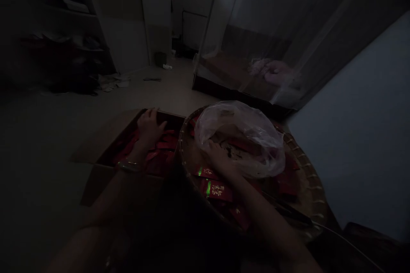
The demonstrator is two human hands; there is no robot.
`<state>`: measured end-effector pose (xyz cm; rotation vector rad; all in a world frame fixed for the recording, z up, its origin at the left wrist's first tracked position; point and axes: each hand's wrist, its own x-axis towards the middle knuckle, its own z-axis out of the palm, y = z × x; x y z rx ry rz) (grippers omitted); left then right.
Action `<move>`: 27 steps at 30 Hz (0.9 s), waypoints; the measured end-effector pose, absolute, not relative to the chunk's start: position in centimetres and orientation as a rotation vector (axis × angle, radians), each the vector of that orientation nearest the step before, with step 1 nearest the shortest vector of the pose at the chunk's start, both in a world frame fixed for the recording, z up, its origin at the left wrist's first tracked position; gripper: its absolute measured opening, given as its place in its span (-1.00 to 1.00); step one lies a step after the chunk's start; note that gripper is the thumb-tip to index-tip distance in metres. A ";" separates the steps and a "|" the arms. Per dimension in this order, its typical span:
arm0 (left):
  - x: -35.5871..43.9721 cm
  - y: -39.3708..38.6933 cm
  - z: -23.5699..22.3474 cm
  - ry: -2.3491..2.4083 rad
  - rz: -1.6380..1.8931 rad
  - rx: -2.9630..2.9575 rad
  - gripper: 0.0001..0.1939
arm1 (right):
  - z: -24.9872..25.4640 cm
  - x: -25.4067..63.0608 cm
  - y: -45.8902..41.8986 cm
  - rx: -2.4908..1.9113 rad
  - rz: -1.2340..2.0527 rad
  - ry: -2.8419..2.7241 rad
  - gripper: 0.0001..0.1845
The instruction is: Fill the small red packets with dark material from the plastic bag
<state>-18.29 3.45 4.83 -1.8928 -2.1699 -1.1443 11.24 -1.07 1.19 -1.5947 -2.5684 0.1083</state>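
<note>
Woven bamboo forms the round shallow tray [312, 187], its rim bound in short, regular stitches. Seen from the head camera, it sits just beside an open cardboard box [96, 181], and both rest on a pale floor [57, 128]. The left hand [150, 127], with a shiny bangle [128, 166] on its wrist, lies at the far side of the box with its fingers spread. It rests over glossy red packets [162, 145] heaped inside, and the dim light does not show whether it pinches one. The right hand [221, 160] reaches into the mouth of a crumpled, clear plastic bag [243, 132] lying on the tray, its fingers curled down among dark crumbs [230, 152]. Whether they are pinching anything I cannot tell. More flat, oblong packets lie loose on the tray, and one [216, 190], printed with gold characters and a bright green stripe, sits just below the right wrist, its long axis running roughly left to right with a slight downward slant to the right. The others point in mixed directions. A long dark tool [288, 210] lies across the tray's near right side.
</note>
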 end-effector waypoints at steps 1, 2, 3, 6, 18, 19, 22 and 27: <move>-17.4 4.3 4.7 -2.100 -1.082 -1.993 -0.39 | 1.2 11.2 -0.4 -1.663 0.133 -2.558 -0.44; -16.3 5.3 4.6 -2.002 -1.010 -2.150 -0.39 | 1.1 11.5 0.2 -1.720 0.153 -2.515 -0.40; -15.0 6.3 4.4 -1.900 -0.923 -2.317 -0.37 | 1.0 12.1 0.6 -1.763 0.159 -2.438 -0.37; -10.7 9.4 3.4 -1.603 -0.611 -2.719 -0.10 | 0.7 14.8 1.0 -1.749 0.129 -2.148 -0.32; -2.2 18.2 -1.3 -1.597 0.235 -2.733 -0.05 | -0.9 18.6 -0.6 -1.568 0.300 -1.817 -0.34; -2.1 18.4 -1.4 -1.580 0.210 -2.731 0.02 | -0.6 18.9 -0.5 -1.573 0.312 -1.781 -0.34; -2.2 18.9 -1.9 -1.548 0.069 -2.725 0.12 | 0.7 19.7 -0.5 -1.551 0.310 -1.687 -0.35; -1.7 19.5 -2.5 -1.589 -0.021 -2.761 0.11 | 2.4 21.2 -0.8 -1.604 0.235 -1.547 -0.36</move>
